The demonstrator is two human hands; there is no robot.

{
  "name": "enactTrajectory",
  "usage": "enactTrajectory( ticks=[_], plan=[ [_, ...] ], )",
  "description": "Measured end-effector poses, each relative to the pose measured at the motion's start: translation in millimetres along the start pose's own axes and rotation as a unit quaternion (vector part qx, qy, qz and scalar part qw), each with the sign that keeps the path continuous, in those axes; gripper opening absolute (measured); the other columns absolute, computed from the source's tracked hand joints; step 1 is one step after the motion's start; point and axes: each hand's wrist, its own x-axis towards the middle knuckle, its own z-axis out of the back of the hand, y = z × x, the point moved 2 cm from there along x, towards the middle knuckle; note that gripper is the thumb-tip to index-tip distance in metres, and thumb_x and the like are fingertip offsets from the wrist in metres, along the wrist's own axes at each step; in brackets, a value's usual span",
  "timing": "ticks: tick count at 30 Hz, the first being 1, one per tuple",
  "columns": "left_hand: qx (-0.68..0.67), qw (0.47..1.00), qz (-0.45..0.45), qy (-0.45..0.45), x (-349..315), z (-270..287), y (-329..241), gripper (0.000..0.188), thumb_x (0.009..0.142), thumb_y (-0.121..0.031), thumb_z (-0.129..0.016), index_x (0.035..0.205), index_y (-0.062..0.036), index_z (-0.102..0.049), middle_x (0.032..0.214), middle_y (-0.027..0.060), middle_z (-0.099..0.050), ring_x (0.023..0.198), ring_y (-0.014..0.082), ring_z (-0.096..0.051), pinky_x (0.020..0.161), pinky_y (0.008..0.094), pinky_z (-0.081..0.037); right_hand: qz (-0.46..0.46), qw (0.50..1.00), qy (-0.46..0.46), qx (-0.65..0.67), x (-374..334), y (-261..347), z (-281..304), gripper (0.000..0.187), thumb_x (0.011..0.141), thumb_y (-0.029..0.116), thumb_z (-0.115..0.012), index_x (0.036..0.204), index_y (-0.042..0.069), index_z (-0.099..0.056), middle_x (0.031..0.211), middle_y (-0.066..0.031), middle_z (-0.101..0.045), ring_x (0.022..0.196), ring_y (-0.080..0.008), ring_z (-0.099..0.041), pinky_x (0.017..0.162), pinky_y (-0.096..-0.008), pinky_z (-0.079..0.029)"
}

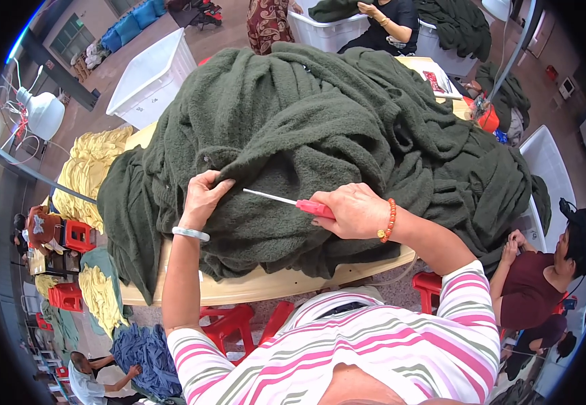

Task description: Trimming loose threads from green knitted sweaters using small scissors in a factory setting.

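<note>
A big heap of dark green fleecy fabric (293,121) covers most of the wooden table (266,283). My left hand (203,196) is closed in a pinch on a fold of this fabric at the heap's near side. In my right hand (357,212) is a red-handled tool (314,208) with a thin, pointed metal shaft; whether it is scissors seen edge-on or another tool, I cannot tell. Its tip points left toward my left hand, just short of the fingers and over the cloth.
White bins (151,77) stand beyond the table, with another white bin (555,169) at right. Yellow cloth (89,172) is piled at left. A lamp (43,111) hangs there. Red stools (228,327) stand below the table edge. A co-worker in maroon (532,287) sits at right; others work nearby.
</note>
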Motion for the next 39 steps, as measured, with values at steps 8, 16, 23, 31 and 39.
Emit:
enactTrajectory(
  ticks=[8,16,23,31,39],
  plan=[
    [0.216,0.955,-0.198,-0.046,28.9,-42.6,-50.9,0.036,0.081,-0.018,-0.072,0.112,-0.0023,-0.063,0.097,0.011,-0.068,0.088,0.0228,-0.064,0.083,0.0321,-0.049,-0.096,0.985,-0.141,-0.007,4.5,-34.8,5.6,0.029,0.085,0.032,-0.065,0.101,0.01,-0.059,0.078,-0.0172,-0.065,0.078,-0.0395,-0.063,0.071,-0.0477,-0.049],
    [-0.306,0.948,0.057,0.072,37.8,-49.5,-30.3,0.015,0.092,-0.012,-0.063,0.094,0.0021,-0.068,0.088,-0.0007,-0.068,0.076,0.0038,-0.058,0.071,0.02,-0.048,-0.137,0.976,-0.169,-0.035,-0.2,-49.5,16.8,0.028,0.085,0.031,-0.065,0.1,0.008,-0.059,0.079,-0.0192,-0.065,0.08,-0.0407,-0.063,0.073,-0.0483,-0.049],
    [-0.205,0.975,-0.013,0.082,33.0,-46.6,-9.7,0.01,0.089,-0.008,-0.066,0.091,0.0005,-0.07,0.084,-0.0024,-0.067,0.074,0.0018,-0.055,0.067,0.0175,-0.044,-0.087,0.995,-0.038,-0.043,-13.0,-10.9,19.3,0.029,0.085,0.034,-0.064,0.102,0.01,-0.06,0.078,-0.0173,-0.065,0.08,-0.0378,-0.064,0.076,-0.0474,-0.048],
    [-0.046,0.997,-0.023,0.05,15.7,-39.4,-13.4,0.019,0.092,-0.017,-0.064,0.092,0.0009,-0.069,0.075,-0.008,-0.059,0.068,0.0009,-0.047,0.06,0.0182,-0.038,-0.057,0.998,-0.018,-0.014,-7.6,-6.9,5.4,0.029,0.085,0.031,-0.064,0.101,0.007,-0.06,0.077,-0.0185,-0.065,0.08,-0.0387,-0.064,0.074,-0.0475,-0.049],
    [0.083,0.995,0.042,0.041,-25.8,36.2,-4.5,0.036,0.094,-0.032,-0.061,0.087,0.0035,-0.062,0.07,-0.0062,-0.049,0.067,0.0061,-0.041,0.059,0.0267,-0.039,-0.068,0.997,-0.025,-0.016,-12.7,-8.3,9.8,0.027,0.086,0.031,-0.064,0.1,0.008,-0.058,0.076,-0.0172,-0.064,0.078,-0.0382,-0.063,0.072,-0.0486,-0.048]
  ],
)
